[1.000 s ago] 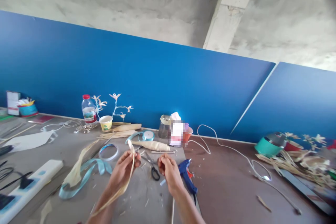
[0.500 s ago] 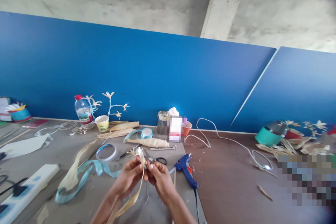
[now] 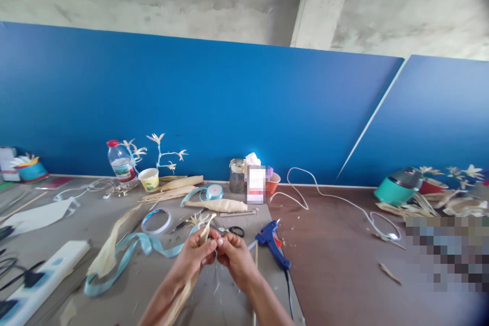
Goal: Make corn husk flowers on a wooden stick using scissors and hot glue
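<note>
My left hand (image 3: 194, 257) pinches a long pale dried husk strip (image 3: 203, 237) near its upper end; the strip trails down along my left forearm. My right hand (image 3: 234, 255) is closed too, its fingertips meeting the left hand's on the same strip. Both hands hover low over the grey table (image 3: 114, 285) at the bottom centre. Black-handled scissors (image 3: 229, 230) lie just beyond my fingers. A blue glue gun (image 3: 272, 244) rests to the right of my right hand, with a thin stick beside it.
A light blue ribbon (image 3: 126, 254), tape ring (image 3: 156, 221), ribbon spool (image 3: 214, 192), husk rolls (image 3: 219, 206), yellow cup (image 3: 148, 179) with a husk-flower twig and a water bottle (image 3: 120, 162) lie left and behind. A white power strip (image 3: 42, 275) sits far left. A white cord (image 3: 344, 204) crosses the brown right side.
My hands have come together: the right hand moved left to meet the left on the husk strip. The view shifted slightly rightward and down.
</note>
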The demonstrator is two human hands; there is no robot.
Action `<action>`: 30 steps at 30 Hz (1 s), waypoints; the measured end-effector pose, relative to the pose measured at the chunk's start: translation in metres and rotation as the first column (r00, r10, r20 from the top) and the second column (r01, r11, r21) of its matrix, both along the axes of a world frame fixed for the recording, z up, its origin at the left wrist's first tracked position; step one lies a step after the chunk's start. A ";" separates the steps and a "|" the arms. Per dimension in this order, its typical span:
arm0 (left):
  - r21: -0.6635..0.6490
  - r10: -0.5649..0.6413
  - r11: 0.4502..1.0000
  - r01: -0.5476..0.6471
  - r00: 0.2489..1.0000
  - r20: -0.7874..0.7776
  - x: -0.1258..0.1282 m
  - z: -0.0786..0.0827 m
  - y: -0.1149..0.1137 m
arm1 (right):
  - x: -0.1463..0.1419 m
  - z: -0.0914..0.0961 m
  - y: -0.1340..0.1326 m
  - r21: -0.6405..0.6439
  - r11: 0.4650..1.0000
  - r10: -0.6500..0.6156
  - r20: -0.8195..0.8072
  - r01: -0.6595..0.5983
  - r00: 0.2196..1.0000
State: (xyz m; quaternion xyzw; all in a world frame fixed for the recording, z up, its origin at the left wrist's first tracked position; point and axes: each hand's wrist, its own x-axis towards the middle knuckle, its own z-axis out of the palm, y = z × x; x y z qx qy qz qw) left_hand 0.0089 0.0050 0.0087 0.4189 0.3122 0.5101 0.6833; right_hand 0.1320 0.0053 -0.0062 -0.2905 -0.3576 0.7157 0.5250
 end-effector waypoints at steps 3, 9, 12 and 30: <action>0.052 0.037 0.998 -0.032 0.994 -0.105 0.000 0.001 -0.001 | 0.001 -0.001 0.001 0.005 1.000 -0.007 0.017 0.007 1.000; 0.138 0.085 0.989 -0.059 0.978 -0.189 0.001 -0.002 -0.004 | 0.000 -0.001 -0.001 0.021 1.000 0.022 0.026 -0.023 0.999; 0.149 0.197 0.974 -0.170 0.961 -0.195 0.000 -0.004 -0.001 | 0.003 0.001 0.001 0.082 0.993 -0.092 0.107 0.084 0.990; 0.065 0.186 0.982 -0.180 0.977 -0.103 0.004 -0.011 0.002 | 0.004 0.007 -0.010 0.554 0.809 -0.489 0.454 0.193 0.745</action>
